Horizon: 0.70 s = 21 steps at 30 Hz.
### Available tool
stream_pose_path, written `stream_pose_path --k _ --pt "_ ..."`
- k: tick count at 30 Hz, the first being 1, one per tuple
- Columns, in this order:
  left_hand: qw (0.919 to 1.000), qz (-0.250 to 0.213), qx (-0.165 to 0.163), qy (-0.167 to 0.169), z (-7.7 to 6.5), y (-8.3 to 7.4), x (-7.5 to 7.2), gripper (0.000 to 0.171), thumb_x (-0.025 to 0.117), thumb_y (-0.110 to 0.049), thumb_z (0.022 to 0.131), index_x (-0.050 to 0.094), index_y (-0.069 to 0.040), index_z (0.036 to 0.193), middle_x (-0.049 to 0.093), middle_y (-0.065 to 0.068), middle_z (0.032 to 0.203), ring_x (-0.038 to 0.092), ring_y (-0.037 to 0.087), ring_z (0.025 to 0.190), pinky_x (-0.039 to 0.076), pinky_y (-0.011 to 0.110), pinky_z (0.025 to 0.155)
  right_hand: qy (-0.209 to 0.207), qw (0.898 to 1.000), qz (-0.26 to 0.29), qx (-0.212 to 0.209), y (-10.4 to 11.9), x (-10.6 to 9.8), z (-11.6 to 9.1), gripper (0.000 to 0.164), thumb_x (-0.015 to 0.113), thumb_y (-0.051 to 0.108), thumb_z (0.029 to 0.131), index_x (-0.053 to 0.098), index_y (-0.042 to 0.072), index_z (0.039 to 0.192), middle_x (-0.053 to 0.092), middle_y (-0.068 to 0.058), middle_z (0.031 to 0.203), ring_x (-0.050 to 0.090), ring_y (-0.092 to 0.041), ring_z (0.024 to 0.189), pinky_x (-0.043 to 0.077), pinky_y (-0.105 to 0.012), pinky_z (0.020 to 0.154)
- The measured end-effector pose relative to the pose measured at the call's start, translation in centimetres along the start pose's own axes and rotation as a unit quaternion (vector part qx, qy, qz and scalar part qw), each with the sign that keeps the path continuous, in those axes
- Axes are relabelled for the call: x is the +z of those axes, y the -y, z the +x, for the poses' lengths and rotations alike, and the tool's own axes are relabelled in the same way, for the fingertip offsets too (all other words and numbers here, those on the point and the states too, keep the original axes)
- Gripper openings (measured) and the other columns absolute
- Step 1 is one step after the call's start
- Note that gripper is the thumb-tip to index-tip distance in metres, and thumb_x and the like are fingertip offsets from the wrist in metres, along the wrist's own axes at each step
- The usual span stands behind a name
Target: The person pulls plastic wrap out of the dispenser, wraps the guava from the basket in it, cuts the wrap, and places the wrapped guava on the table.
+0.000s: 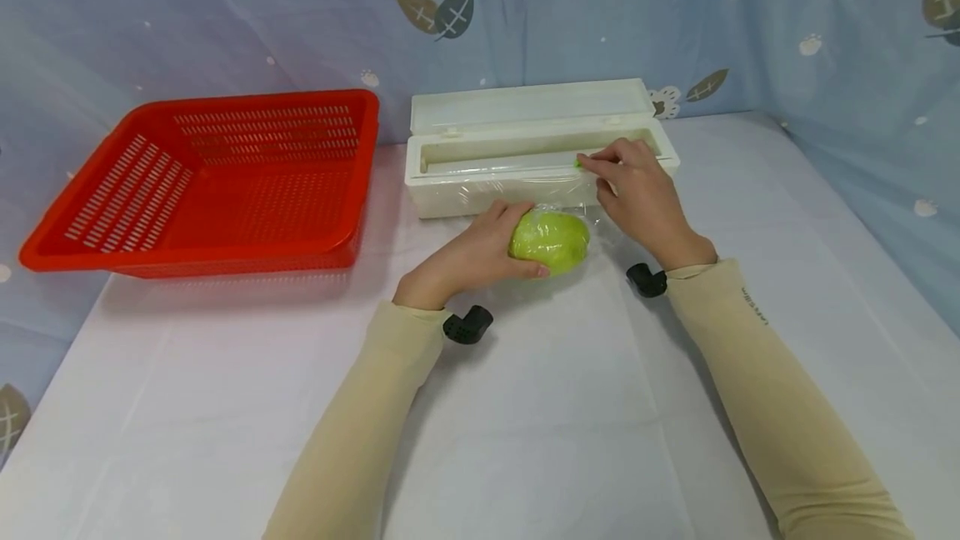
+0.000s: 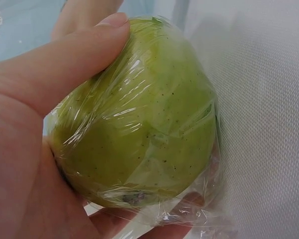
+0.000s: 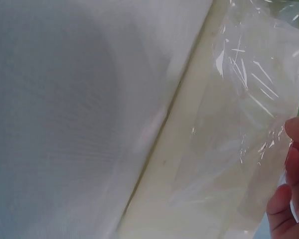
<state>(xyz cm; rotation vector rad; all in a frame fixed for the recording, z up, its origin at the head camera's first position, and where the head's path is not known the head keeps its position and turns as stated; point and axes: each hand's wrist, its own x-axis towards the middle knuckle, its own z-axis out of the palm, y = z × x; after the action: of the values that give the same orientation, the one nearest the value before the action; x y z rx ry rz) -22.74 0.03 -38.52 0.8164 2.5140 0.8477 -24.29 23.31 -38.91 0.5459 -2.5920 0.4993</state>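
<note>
My left hand [image 1: 480, 252] grips a speckled green fruit [image 1: 555, 242], thumb on one side and fingers on the other. Clear cling film wraps the fruit tightly, with creases and a loose crumpled edge in the left wrist view. From the fruit, film [image 3: 239, 99] stretches up over the front of a white cling film dispenser box [image 1: 487, 200]. At that box's front rim, toward its right end, my right hand [image 1: 637, 190] pinches a small bright green tab [image 1: 579, 162] between thumb and forefinger. Most of the tab is hidden by the fingertips.
The dispenser's lid [image 1: 528, 107] stands raised at the back, and a film roll [image 1: 510, 163] lies inside. A red plastic basket [image 1: 202, 265] with slotted sides sits at the back left. White cloth [image 1: 540, 440] covers the table, and a blue patterned curtain [image 1: 540, 15] hangs behind.
</note>
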Motion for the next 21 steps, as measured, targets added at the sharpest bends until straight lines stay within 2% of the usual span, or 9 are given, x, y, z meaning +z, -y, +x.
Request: stream_pose_path --k 8,16,21 --pt "1.0 0.008 -0.002 -0.003 0.0 0.0 -0.2 0.088 0.068 -0.048 0.072 0.021 -0.018 0.14 0.029 0.005 0.132 0.035 0.018 0.113 0.035 0.035 0.091 -0.019 0.999 0.027 0.023 0.1 0.1 0.4 0.027 0.055 0.007 0.088 0.063 0.009 0.113 0.051 -0.009 0.087 0.041 -0.026 0.084 0.033 -0.032 0.067" --pt "1.0 -0.006 0.006 0.0 -0.1 0.1 -0.2 0.087 0.069 -0.047 0.072 0.023 -0.019 0.14 0.03 0.006 0.13 0.035 0.018 0.111 0.035 0.035 0.091 -0.019 0.993 0.009 0.115 1.1 0.3 1.2 0.028 0.06 0.028 0.085 0.067 0.008 0.103 0.053 -0.006 0.082 0.044 -0.023 0.08 0.037 -0.033 0.064" --pt "1.0 -0.002 0.004 -0.002 -0.1 0.2 -0.1 0.086 0.069 -0.048 0.071 0.023 -0.02 0.139 0.03 0.005 0.13 0.035 0.016 0.11 0.035 0.035 0.09 -0.013 0.989 0.018 0.148 1.4 0.5 1.4 0.028 0.063 0.029 0.083 0.068 0.009 0.101 0.053 -0.006 0.084 0.046 -0.023 0.085 0.039 -0.035 0.067"
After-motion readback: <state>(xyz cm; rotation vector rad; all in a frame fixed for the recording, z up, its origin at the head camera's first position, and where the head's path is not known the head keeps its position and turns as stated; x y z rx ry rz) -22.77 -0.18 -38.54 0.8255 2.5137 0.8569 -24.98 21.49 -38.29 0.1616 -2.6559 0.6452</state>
